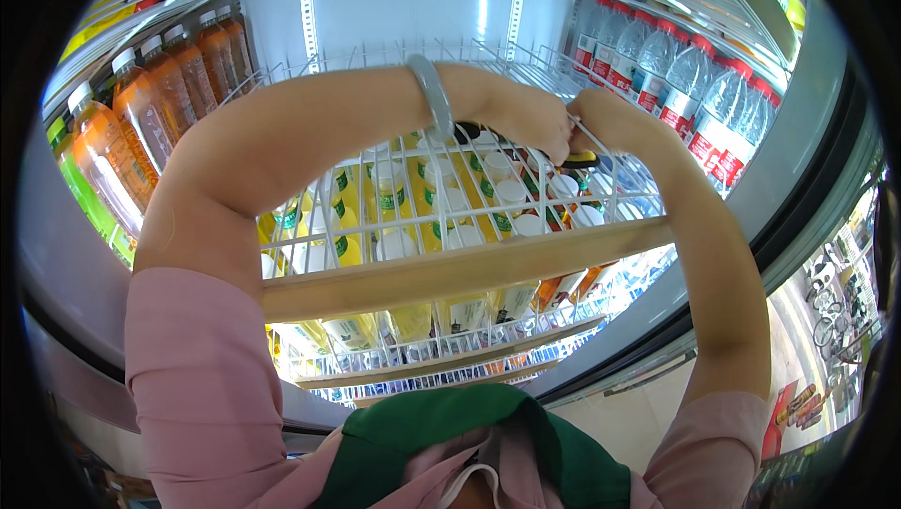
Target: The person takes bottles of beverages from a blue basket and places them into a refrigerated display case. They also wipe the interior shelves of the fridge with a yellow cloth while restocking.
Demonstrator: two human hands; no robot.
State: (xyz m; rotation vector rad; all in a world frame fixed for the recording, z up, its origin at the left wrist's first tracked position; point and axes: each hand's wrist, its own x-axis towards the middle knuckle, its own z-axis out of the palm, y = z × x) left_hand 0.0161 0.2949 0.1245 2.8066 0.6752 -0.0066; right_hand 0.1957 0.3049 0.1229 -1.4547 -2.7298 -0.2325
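Observation:
Both my hands meet above a white wire fridge shelf [422, 217], right of its middle. My left hand [524, 111], with a pale bangle [431, 97] on the wrist, has bent fingers touching or nearly touching those of my right hand [609, 118]. My right hand is curled at a thin white wire; whether it grips the wire is hard to tell. A small black and yellow object [578, 159] shows just below the fingers, and whether a hand holds it is unclear. Under the wires stand yellow drink bottles [391, 199] with white caps.
Orange drink bottles [151, 97] line the left side of the fridge. Red-capped water bottles [686, 80] stand in rows at the right. A beige shelf-front strip [464, 266] crosses before me, with lower shelves beneath. Another wire shelf hangs overhead. The door frame [795, 185] is at the right.

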